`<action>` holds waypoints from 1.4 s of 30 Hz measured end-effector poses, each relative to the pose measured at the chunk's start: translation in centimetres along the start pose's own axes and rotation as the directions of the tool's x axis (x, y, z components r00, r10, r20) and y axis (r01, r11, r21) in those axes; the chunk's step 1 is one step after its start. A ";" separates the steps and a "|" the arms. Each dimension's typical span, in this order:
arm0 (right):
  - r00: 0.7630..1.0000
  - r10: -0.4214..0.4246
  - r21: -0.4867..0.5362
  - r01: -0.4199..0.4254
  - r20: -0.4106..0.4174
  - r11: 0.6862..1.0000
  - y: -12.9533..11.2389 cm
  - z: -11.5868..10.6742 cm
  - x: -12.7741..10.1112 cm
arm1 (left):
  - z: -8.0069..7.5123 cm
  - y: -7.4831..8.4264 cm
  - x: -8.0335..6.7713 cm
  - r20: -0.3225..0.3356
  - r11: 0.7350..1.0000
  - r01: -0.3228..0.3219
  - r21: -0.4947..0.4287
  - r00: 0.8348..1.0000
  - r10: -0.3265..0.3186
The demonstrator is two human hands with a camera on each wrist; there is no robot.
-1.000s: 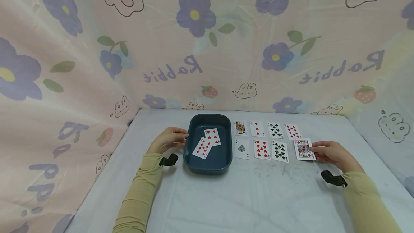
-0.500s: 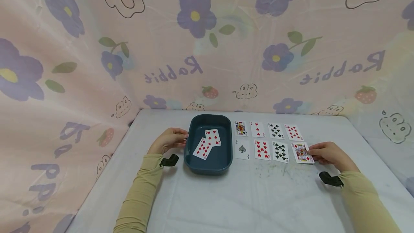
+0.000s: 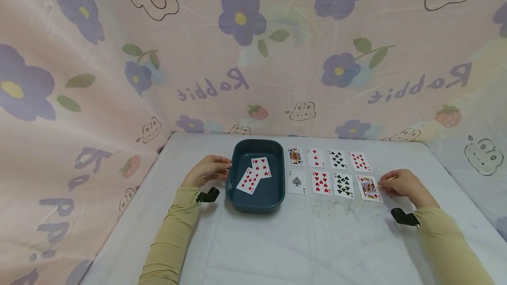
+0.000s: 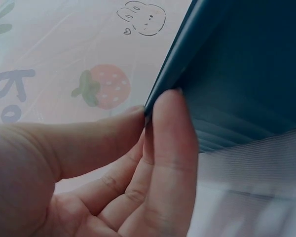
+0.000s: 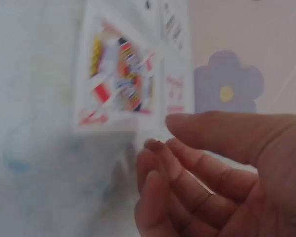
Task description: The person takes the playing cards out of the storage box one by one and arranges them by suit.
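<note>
**Left hand on the tray rim, right hand beside the face card**

The head view shows the whole bench: a dark blue tray at the left, and to its right two rows of four cards lying face up. Two red cards lie inside the tray and overlap each other. The left hand is at the left rim of the tray, but from this height it is not clear how the fingers sit.

The left wrist view gives this detail. There the thumb lies on the outer side of the tray wall, and the fingertips come over the rim to the inner side, so the hand pinches the rim between them. This view shows no cards.

Further right, the face card lies flat at the right end of the near row, just beside the black club card. The right hand rests on the bench at the right edge of this card. In the head view I cannot tell if the fingertips touch it.

The right wrist view is blurred, but it shows the right hand with loosely curled fingers that hold nothing, and the face card lying flat just beyond the fingertips, with a small gap between them.
</note>
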State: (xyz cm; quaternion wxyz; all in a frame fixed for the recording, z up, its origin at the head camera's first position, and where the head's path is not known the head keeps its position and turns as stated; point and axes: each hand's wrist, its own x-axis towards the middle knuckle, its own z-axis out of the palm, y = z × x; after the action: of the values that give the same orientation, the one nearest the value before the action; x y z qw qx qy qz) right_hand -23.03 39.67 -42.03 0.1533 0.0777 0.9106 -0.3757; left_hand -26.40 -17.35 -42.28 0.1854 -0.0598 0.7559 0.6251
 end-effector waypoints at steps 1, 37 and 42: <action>1.000 -0.008 0.001 0.008 -0.004 1.000 -0.4 0.0 0.0 | 0.0 0.0 0.0 -0.002 1.000 0.003 0.000 1.000 -0.003; 0.756 -0.445 0.180 0.412 0.479 0.893 -26.7 17.0 3.9 | 0.2 0.2 -0.2 -0.010 1.000 -0.004 -0.026 1.000 0.003; 0.760 -0.409 0.188 0.365 0.506 0.912 -27.1 18.6 4.5 | 0.1 0.1 -0.3 0.000 0.999 -0.015 -0.036 1.000 0.015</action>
State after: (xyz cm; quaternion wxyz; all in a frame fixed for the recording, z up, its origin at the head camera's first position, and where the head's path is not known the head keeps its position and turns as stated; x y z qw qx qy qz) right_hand -30.15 7.55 -38.12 0.3165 -0.2137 0.8122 -0.4410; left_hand -26.14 -17.30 -42.11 0.1798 -0.0572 0.7447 0.6401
